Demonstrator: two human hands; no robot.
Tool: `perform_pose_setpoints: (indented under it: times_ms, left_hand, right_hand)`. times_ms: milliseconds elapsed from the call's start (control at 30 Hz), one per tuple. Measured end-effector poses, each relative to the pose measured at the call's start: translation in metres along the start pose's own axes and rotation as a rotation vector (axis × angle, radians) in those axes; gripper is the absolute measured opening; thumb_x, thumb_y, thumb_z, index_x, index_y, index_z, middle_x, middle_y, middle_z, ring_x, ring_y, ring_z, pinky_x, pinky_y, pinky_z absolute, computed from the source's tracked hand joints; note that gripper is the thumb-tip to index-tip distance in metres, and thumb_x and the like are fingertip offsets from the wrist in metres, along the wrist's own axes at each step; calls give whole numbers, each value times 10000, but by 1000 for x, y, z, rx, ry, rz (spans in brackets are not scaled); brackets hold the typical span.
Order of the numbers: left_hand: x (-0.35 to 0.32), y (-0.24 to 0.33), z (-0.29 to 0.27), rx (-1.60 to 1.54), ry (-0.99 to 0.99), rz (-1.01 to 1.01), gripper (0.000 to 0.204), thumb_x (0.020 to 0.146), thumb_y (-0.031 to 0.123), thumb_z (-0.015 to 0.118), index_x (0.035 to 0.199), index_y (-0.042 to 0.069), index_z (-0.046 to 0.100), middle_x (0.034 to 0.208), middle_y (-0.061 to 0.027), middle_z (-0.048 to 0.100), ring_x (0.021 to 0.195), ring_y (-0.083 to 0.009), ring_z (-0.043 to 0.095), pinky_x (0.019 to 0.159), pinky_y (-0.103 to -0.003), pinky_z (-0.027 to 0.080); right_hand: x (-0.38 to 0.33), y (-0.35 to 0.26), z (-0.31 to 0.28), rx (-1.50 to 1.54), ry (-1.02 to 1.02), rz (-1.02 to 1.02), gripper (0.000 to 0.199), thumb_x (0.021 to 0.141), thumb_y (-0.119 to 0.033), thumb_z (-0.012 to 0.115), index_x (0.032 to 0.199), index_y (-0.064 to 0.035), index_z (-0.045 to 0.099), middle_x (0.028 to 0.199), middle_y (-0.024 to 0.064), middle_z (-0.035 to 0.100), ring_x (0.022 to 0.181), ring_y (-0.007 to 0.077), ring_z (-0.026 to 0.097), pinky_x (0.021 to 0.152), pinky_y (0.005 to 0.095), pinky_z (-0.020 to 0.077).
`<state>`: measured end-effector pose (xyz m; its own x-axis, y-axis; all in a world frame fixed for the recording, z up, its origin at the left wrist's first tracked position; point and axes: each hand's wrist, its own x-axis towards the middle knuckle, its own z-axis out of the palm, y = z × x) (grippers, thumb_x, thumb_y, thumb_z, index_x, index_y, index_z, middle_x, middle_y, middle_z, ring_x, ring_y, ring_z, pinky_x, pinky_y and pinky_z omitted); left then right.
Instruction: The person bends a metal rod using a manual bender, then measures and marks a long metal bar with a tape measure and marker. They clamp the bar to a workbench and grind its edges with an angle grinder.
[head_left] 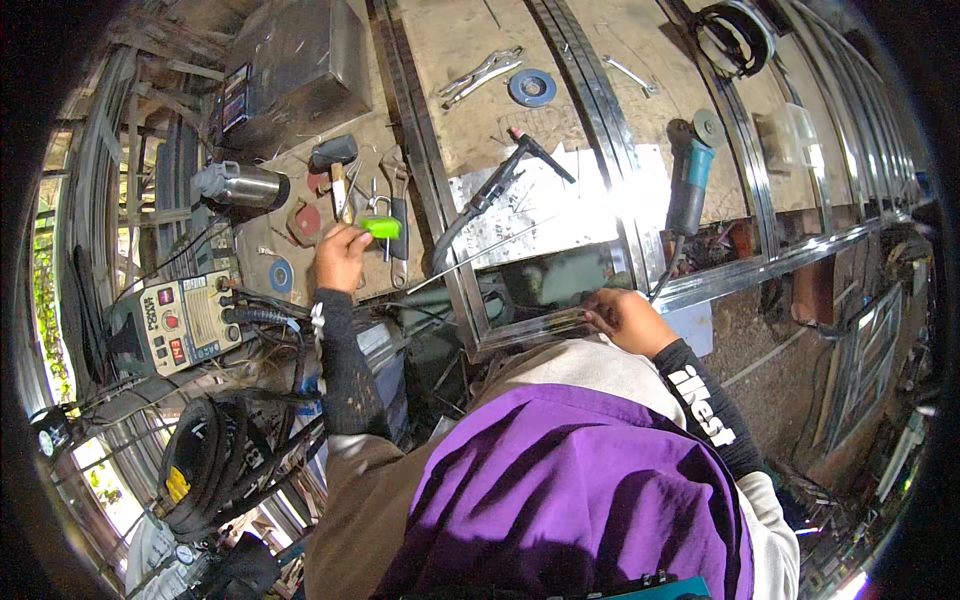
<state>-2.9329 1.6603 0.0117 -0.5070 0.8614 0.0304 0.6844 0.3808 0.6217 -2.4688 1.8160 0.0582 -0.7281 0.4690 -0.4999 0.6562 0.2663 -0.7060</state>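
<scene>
Workbench materials and finishes

Worn, matt wooden bench top (480, 60); bright polished steel channel (740, 275) at its near edge; glossy green plastic handle (381, 227) in left hand (340, 258); matt blue plastic grinder body (688, 190); shiny metal flask (245, 185); dull steel pliers (482, 75); purple cloth (570, 490).

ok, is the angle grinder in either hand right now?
No. The angle grinder lies alone on the bench, while the left hand grips a green-handled tool and the right hand rests on a metal frame.

Bright green-handled tool (381, 227) on cluttered bench; shiny metal frame bar (530, 330) at bench edge.
</scene>
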Motion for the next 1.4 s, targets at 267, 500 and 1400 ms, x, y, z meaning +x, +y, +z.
perform_pose_setpoints:
  times_ms: [267,500,1400]
  left_hand:
    - [-69,163,63,-925,-573,184,127,930,135,672,917,10,686,944,-101,678,910,-179,619,809,-341,488]
    - [-108,202,149,-986,-481,-155,319,991,206,666,1234,-1,658,1036,-40,694,953,-118,639,824,-257,529]
    - [15,177,238,-69,-317,209,191,921,205,667,984,27,694,821,-203,676,806,-380,685,726,-452,523]
  right_hand:
    - [-8,-87,-12,240,305,-564,722,750,-157,859,1396,-54,554,1326,213,592,1243,390,582,1071,441,435]
    - [-22,-51,2,285,284,-275,595,692,7,724,1280,-17,634,1471,326,458,1376,448,462,1101,445,411]
    - [-130,97,38,327,802,663,259,911,-246,704,981,-1,748,825,192,714,774,261,691,757,375,524]
